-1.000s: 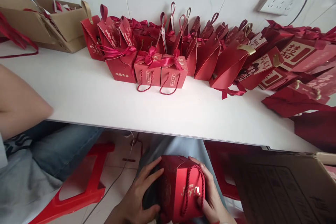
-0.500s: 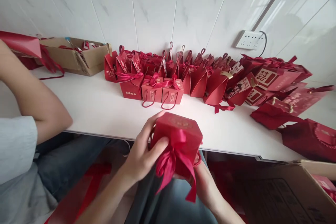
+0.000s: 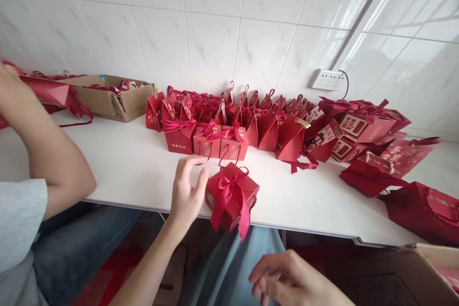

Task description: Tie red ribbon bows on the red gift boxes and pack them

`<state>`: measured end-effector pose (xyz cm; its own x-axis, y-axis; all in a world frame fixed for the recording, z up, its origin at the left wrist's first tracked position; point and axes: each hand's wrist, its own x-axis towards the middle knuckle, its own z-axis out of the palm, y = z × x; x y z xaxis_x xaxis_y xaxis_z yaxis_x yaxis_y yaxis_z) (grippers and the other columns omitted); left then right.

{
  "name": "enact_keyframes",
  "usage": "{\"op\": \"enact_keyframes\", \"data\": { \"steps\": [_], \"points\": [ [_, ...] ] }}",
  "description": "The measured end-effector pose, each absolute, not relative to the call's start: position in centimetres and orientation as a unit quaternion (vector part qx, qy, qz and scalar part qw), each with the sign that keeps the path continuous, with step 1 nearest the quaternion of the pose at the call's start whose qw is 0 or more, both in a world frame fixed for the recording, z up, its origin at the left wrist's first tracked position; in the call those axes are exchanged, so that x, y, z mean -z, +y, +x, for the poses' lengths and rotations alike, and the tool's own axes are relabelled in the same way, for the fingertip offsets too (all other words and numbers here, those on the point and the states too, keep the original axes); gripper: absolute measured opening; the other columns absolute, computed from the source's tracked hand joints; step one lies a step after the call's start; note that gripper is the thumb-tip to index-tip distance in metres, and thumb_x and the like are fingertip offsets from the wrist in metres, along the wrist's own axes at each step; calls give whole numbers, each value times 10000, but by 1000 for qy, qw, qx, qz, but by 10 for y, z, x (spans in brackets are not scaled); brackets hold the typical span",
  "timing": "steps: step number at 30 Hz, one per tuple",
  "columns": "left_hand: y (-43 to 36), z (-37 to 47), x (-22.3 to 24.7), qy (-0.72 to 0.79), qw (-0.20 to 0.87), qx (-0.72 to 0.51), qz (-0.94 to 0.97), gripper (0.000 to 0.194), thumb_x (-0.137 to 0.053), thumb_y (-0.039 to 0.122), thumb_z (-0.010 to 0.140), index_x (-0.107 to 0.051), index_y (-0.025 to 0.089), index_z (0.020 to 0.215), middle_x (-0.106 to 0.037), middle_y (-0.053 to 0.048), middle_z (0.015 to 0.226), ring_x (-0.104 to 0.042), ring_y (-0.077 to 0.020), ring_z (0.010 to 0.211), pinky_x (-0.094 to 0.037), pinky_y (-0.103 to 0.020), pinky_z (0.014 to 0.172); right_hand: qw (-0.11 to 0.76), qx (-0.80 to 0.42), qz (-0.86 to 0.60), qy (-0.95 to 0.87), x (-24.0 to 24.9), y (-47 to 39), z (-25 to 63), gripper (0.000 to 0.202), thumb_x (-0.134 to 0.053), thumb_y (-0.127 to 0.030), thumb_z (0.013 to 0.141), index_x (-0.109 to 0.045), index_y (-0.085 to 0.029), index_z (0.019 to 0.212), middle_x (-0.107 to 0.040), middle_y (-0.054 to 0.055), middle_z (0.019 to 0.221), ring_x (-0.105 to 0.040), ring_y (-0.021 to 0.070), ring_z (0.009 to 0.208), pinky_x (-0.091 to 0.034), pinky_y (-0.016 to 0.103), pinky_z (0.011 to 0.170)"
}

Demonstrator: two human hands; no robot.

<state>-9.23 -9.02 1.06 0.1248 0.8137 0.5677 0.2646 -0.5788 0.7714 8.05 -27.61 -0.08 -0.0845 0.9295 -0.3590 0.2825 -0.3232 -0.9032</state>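
Note:
A red gift box (image 3: 253, 186) with a shiny red ribbon bow on top rests at the white table's front edge, its ribbon tails hanging down its front. Just left of it is my left hand (image 3: 187, 191), fingers and thumb apart, holding nothing. Lower down, over my lap, my right hand (image 3: 290, 277) is away from the box with loosely bent fingers and nothing plainly in them. Behind the box stand small red boxes with bows and cord handles (image 3: 234, 147), and a wider bow-tied red box (image 3: 178, 139).
Rows of red boxes (image 3: 267, 131) line the tiled wall, with stacked red boxes and bags (image 3: 405, 153) on the right. An opened cardboard carton (image 3: 132, 105) stands back left. Another person's arm (image 3: 60, 162) reaches in at left. A carton (image 3: 387, 272) sits lower right, below a wall socket (image 3: 326, 80).
The bow-tied box has gone from my two hands onto the table edge. My left hand has let go and opened; my right hand has dropped down and right. The view has tilted up.

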Motion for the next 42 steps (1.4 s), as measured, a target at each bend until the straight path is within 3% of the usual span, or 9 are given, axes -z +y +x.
{"op": "enact_keyframes", "data": {
  "steps": [4, 8, 14, 17, 22, 29, 34, 37, 42],
  "points": [
    [-134, -106, 3, 398, 194, -504, 741, 190, -531, 323, 831, -520, 193, 969, -554, -48, 925, -560, -180, 882, -480, -319, 802, 376, -456, -628, -506, -14, -248, 96, 509, -462, -618, 845, -622, -149, 726, -638, 49, 668, -564, 131, 605, -438, 235, 544],
    [-151, -100, 6, 427, 242, -466, 737, 187, -550, 350, 822, -489, 196, 910, -561, -26, 831, -580, -162, 765, -496, -294, 694, 402, -446, -613, -514, -21, -220, 89, 590, -372, -658, 860, -635, -147, 727, -644, 59, 661, -559, 145, 616, -434, 262, 577],
    [-138, -98, -1, 398, 303, -412, 762, 116, -504, 305, 853, -523, 205, 909, -597, -52, 998, -597, -181, 976, -487, -310, 840, 444, -462, -557, -528, -11, -204, 60, 439, -522, -571, 838, -535, -166, 670, -569, 5, 607, -488, 112, 572, -401, 244, 577],
    [-125, -99, -6, 387, 330, -396, 764, 119, -458, 292, 872, -540, 208, 890, -610, -55, 1051, -587, -185, 1032, -471, -312, 881, 452, -465, -547, -529, -9, -204, 50, 432, -505, -549, 859, -529, -171, 651, -559, 1, 617, -495, 114, 589, -401, 238, 587],
    [-110, -98, -19, 431, 356, -378, 738, 177, -466, 349, 870, -541, 197, 817, -633, -23, 832, -617, -168, 802, -488, -290, 762, 448, -448, -547, -546, -8, -206, 42, 446, -457, -535, 888, -568, -163, 669, -572, 8, 651, -510, 119, 613, -401, 232, 593],
    [-138, -100, -34, 372, 499, -398, 674, 172, -510, 363, 861, -525, 201, 919, -578, 26, 642, -579, -112, 571, -488, -215, 562, 454, -427, -592, -511, -12, -216, 65, 458, -460, -561, 873, -504, -174, 632, -529, -10, 567, -461, 105, 539, -372, 232, 545],
    [-168, -86, -24, 298, 598, -357, 653, 171, -470, 346, 888, -536, 195, 935, -644, -24, 686, -641, -152, 643, -522, -256, 607, 413, -401, -627, -524, -17, -221, 88, 476, -446, -579, 867, -496, -177, 618, -504, -23, 537, -395, 89, 489, -334, 226, 485],
    [-174, -77, -14, 305, 620, -319, 649, 172, -506, 330, 867, -596, 184, 856, -697, -67, 811, -666, -174, 741, -535, -279, 686, 358, -405, -624, -564, -14, -222, 91, 431, -447, -530, 887, -557, -166, 685, -551, -10, 592, -432, 96, 522, -348, 230, 503],
    [-167, -94, -9, 283, 655, -224, 664, 193, -511, 299, 863, -631, 204, 980, -701, -62, 983, -668, -170, 865, -525, -287, 801, 297, -383, -630, -607, -12, -226, 96, 366, -450, -457, 904, -624, -166, 767, -639, 22, 690, -537, 136, 619, -400, 249, 563]
  ]
}}
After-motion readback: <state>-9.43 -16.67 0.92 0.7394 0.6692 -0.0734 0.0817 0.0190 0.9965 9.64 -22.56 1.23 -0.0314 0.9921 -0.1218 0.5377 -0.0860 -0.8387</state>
